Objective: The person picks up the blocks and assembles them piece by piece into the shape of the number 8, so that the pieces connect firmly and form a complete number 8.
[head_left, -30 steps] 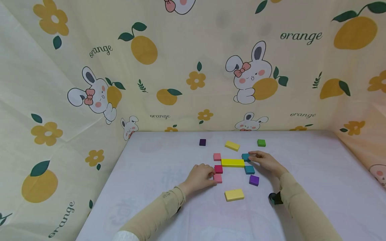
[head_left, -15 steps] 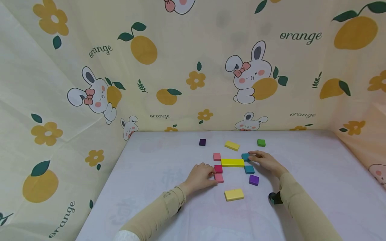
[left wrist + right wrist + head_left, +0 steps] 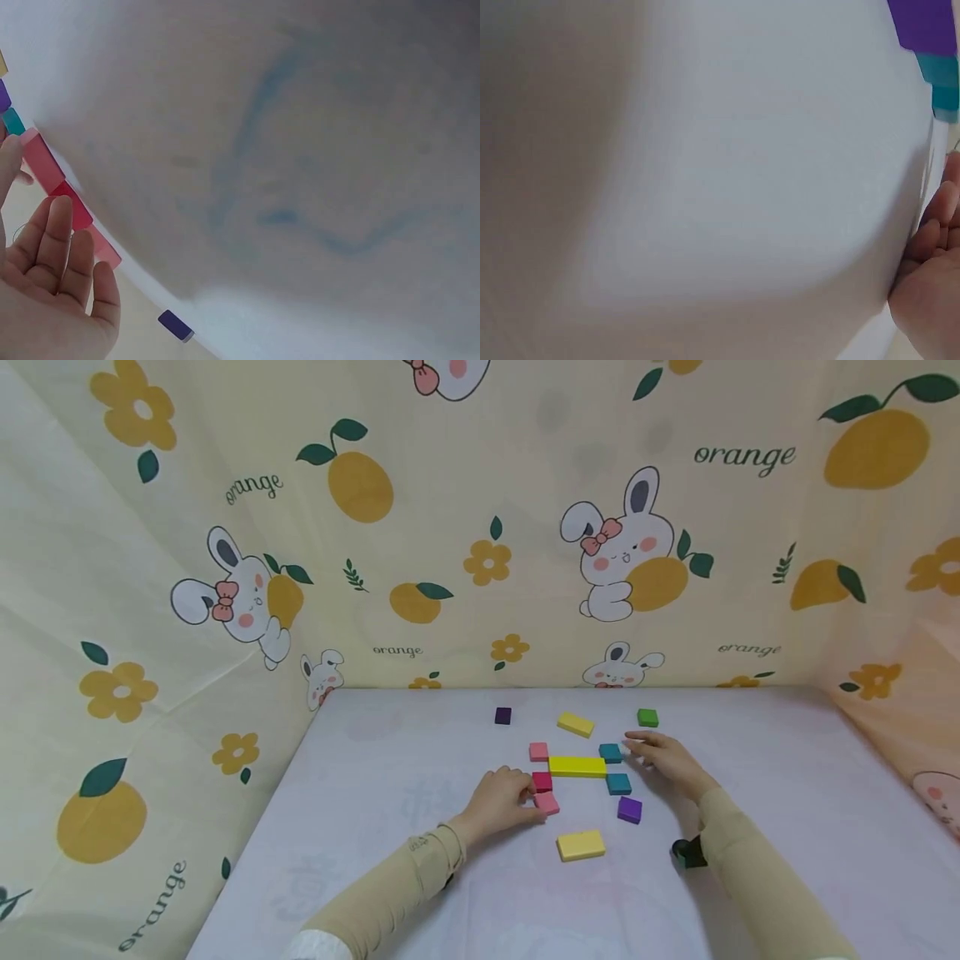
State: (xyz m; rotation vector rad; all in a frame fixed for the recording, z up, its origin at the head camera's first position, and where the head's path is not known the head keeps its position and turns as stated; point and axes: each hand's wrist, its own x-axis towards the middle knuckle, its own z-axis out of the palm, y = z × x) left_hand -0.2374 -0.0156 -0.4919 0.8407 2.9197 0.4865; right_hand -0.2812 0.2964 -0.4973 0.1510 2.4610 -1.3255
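In the head view my left hand (image 3: 495, 803) pinches a pink block (image 3: 547, 802) between thumb and finger; the block sits slightly turned. Its other fingers lie beside a red block (image 3: 542, 782). Behind that is another pink block (image 3: 538, 752). A long bright yellow block (image 3: 577, 767) runs from the pink and red row toward two teal blocks, one farther (image 3: 610, 753) and one nearer (image 3: 618, 784). My right hand (image 3: 671, 762) hovers just right of the farther teal block, holding nothing, its fingers loosely extended. The left wrist view shows the thumb at the end of the pink block (image 3: 43, 161).
A purple block (image 3: 630, 810) and a pale yellow block (image 3: 581, 845) lie nearer the person. Toward the back are a dark purple block (image 3: 503, 716), another pale yellow block (image 3: 576, 724) and a green block (image 3: 647, 717). A printed cloth hangs behind the white table (image 3: 390, 752).
The near pink block has shifted right and turned slightly under my left hand. My right hand has come away from the farther teal block, a little to the right.
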